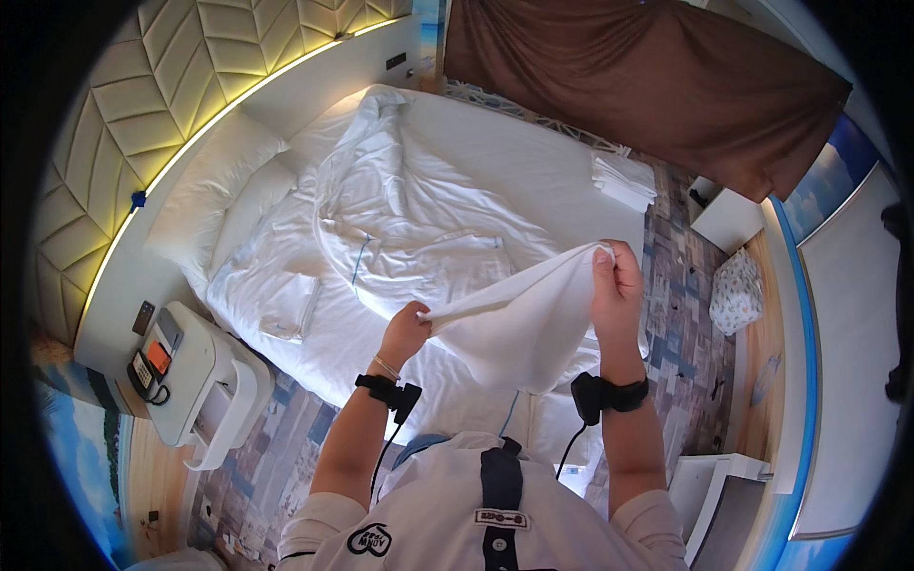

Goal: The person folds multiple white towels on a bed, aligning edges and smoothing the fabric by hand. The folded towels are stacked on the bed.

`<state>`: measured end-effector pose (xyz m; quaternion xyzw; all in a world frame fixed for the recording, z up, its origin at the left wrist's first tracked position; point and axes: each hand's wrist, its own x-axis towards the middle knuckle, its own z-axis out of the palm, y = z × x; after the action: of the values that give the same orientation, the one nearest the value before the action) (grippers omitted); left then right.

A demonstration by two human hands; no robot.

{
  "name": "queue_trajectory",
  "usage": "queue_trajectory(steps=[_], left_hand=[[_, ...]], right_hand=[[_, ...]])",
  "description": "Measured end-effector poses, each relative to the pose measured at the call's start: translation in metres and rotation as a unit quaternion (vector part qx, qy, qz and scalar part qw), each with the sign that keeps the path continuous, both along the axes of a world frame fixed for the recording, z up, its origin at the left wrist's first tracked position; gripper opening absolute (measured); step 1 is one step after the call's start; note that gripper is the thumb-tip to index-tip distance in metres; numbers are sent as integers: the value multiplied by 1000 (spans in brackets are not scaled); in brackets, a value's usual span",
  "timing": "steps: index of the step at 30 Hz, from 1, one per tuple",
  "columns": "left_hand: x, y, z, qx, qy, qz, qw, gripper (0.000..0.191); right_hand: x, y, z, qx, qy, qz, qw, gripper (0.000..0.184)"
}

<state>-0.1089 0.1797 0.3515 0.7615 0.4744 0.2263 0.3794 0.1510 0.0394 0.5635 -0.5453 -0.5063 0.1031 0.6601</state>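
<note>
A piece of white cloth (525,325) hangs between my two hands above the bed, its top edge stretched and its middle sagging. My left hand (408,332) pinches one corner, and higher up on the right my right hand (616,289) grips another. Beneath the cloth lies a rumpled white duvet (435,185), folded back across the mattress. A flat white cloth with a blue stripe (428,260) is spread on it. Left of my left hand rests a folded white cloth (289,307). Both wrists wear black strapped devices with cables.
White pillows (228,171) lean at the headboard. A stack of folded white linen (623,182) sits on the far bed corner. At left, a bedside desk (187,371) carries a telephone (146,371). A brown curtain (628,78) hangs beyond; a patterned bag (737,292) stands right.
</note>
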Motion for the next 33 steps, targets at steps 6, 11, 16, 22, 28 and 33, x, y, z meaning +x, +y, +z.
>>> queue_trajectory(steps=[6,11,16,22,28,33], left_hand=[[-27,23,-5,-269,-208,178,923,27],[-51,45,49,-219,-369,282,858,29],[-68,47,115,-152,-387,176,892,29],[-101,59,142,-229,-323,157,905,28],[-113,56,114,-213,-94,32,972,25],[-113,19,78,-189,-84,-87,974,25]], right_hand=[[28,3,-29,-64,-42,-28,997,17],[49,7,-59,-45,-206,-147,966,19],[47,-1,-72,-155,124,-64,978,20],[35,8,-79,-98,103,-72,987,19],[36,24,-89,-105,114,-83,984,19],[42,37,-98,-176,101,-84,976,20]])
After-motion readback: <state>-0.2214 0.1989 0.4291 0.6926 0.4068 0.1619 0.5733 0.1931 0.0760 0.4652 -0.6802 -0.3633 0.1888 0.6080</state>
